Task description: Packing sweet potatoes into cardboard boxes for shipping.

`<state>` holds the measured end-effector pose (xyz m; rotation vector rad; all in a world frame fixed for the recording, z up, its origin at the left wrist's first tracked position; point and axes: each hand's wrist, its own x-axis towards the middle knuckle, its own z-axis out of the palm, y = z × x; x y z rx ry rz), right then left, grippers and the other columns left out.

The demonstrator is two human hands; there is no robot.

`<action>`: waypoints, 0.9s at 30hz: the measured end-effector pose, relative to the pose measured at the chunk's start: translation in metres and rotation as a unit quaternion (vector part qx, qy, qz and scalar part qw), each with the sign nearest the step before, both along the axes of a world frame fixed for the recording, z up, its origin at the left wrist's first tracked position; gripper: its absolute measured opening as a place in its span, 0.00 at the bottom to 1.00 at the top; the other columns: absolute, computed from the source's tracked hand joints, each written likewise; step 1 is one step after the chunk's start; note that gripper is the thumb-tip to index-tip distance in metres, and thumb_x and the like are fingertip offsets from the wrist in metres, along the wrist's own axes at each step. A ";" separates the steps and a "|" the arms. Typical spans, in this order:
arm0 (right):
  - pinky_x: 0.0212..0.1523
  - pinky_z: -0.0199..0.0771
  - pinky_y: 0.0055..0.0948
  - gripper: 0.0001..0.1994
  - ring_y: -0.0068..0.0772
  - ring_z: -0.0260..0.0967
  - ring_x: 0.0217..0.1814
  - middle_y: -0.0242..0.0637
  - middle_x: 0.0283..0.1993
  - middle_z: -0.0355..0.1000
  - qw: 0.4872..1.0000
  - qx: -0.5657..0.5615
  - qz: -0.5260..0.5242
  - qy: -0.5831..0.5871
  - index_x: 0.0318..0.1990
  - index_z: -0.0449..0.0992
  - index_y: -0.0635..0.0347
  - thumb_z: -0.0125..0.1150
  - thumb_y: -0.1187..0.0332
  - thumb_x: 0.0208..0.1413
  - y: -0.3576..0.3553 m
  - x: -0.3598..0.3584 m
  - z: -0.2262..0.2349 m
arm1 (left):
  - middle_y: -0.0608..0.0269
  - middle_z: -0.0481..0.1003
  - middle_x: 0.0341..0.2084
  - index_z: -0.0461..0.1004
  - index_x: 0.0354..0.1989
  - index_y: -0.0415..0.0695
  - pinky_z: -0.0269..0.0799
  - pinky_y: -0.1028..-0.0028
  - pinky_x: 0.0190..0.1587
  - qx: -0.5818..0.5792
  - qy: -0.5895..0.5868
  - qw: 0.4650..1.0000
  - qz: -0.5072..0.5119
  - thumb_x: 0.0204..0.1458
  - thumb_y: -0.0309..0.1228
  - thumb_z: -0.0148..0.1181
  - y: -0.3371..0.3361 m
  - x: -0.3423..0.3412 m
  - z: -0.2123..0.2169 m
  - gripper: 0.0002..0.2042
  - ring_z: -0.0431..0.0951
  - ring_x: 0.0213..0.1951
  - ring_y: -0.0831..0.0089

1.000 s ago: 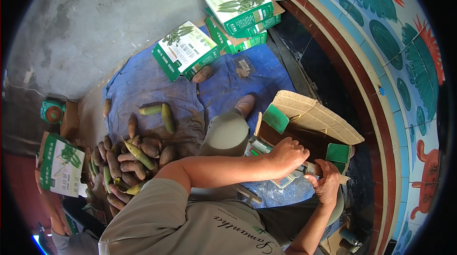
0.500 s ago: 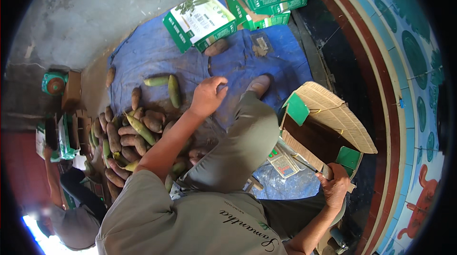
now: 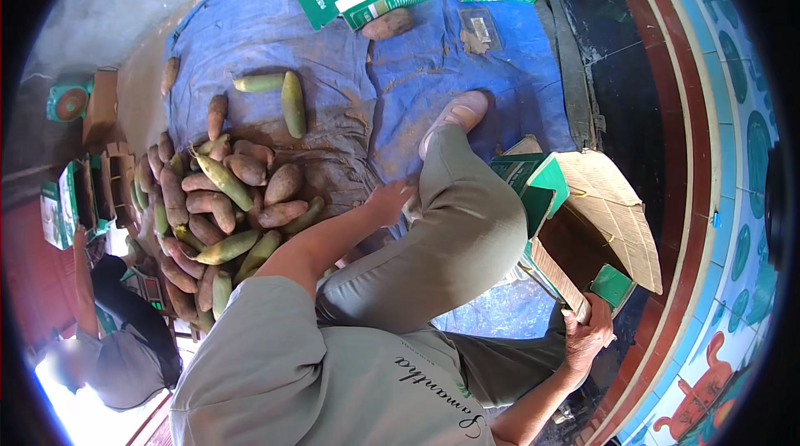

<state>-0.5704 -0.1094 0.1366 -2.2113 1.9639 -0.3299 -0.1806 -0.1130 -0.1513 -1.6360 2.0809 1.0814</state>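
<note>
Over the tubers our left hand has swung out, open and empty; right hand still grips the carton flap.

An open brown cardboard box with green flaps stands tilted beside the knee.

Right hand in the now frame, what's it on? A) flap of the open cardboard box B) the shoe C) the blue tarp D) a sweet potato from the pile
A: the right hand grips a flap edge of the open cardboard box, while the left hand is over by the pile of sweet potatoes.
</note>
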 end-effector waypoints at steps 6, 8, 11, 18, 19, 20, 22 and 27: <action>0.36 0.70 0.40 0.36 0.47 0.71 0.33 0.42 0.31 0.71 1.000 0.013 -0.007 0.022 0.36 0.74 0.63 0.55 0.32 0.44 -0.003 0.002 0.001 | 0.52 0.56 0.62 0.60 0.62 0.52 0.62 0.51 0.57 -0.130 -0.022 0.990 -0.051 0.43 0.27 0.59 -0.011 -0.008 -0.022 0.33 0.58 0.63 0.56; 0.38 0.71 0.38 0.36 0.47 0.72 0.35 0.43 0.32 0.72 0.999 0.022 -0.007 0.026 0.37 0.74 0.63 0.56 0.32 0.44 -0.005 0.000 0.000 | 0.53 0.60 0.58 0.62 0.61 0.53 0.65 0.56 0.53 -0.133 -0.010 0.987 -0.087 0.43 0.28 0.60 -0.014 -0.008 -0.034 0.31 0.62 0.59 0.55; 0.38 0.71 0.38 0.36 0.47 0.72 0.35 0.43 0.32 0.72 0.999 0.027 -0.013 0.027 0.38 0.74 0.63 0.56 0.32 0.44 -0.006 -0.002 -0.002 | 0.54 0.64 0.52 0.64 0.58 0.53 0.68 0.61 0.49 -0.079 -0.037 0.988 -0.130 0.43 0.29 0.61 -0.022 -0.011 -0.037 0.29 0.67 0.54 0.57; 0.34 0.69 0.41 0.39 0.46 0.69 0.30 0.42 0.28 0.70 1.000 0.016 -0.014 0.017 0.36 0.75 0.62 0.53 0.28 0.41 -0.011 0.004 -0.003 | 0.54 0.66 0.48 0.66 0.55 0.49 0.70 0.65 0.47 -0.031 -0.119 0.990 -0.063 0.36 0.31 0.69 -0.019 -0.011 -0.014 0.32 0.71 0.49 0.57; 0.34 0.69 0.41 0.39 0.46 0.69 0.30 0.42 0.27 0.69 1.000 0.017 -0.008 0.014 0.37 0.75 0.62 0.54 0.28 0.40 -0.012 0.005 -0.003 | 0.53 0.67 0.48 0.66 0.55 0.48 0.70 0.64 0.48 -0.001 -0.114 0.992 -0.060 0.34 0.32 0.70 -0.019 -0.008 -0.013 0.34 0.71 0.49 0.57; 0.34 0.69 0.41 0.39 0.46 0.69 0.30 0.42 0.27 0.69 1.000 0.015 -0.010 0.011 0.37 0.75 0.62 0.54 0.28 0.40 -0.013 0.005 -0.003 | 0.53 0.67 0.47 0.65 0.55 0.47 0.71 0.62 0.49 0.030 -0.111 0.992 -0.055 0.31 0.33 0.71 -0.018 -0.004 -0.011 0.35 0.72 0.49 0.57; 0.37 0.71 0.38 0.38 0.44 0.72 0.35 0.42 0.32 0.72 0.999 0.042 0.006 0.027 0.38 0.75 0.63 0.53 0.29 0.43 -0.013 0.003 0.001 | 0.52 0.68 0.47 0.65 0.55 0.45 0.71 0.62 0.51 0.060 -0.105 0.992 -0.029 0.31 0.36 0.72 -0.022 0.002 0.005 0.36 0.72 0.50 0.56; 0.35 0.69 0.40 0.28 0.46 0.70 0.33 0.42 0.30 0.71 0.999 0.045 0.019 -0.003 0.40 0.75 0.62 0.68 0.45 0.40 -0.015 0.008 0.010 | 0.47 0.69 0.50 0.66 0.53 0.39 0.69 0.60 0.55 0.115 -0.082 0.982 0.124 0.26 0.49 0.74 0.001 0.047 -0.019 0.43 0.71 0.54 0.52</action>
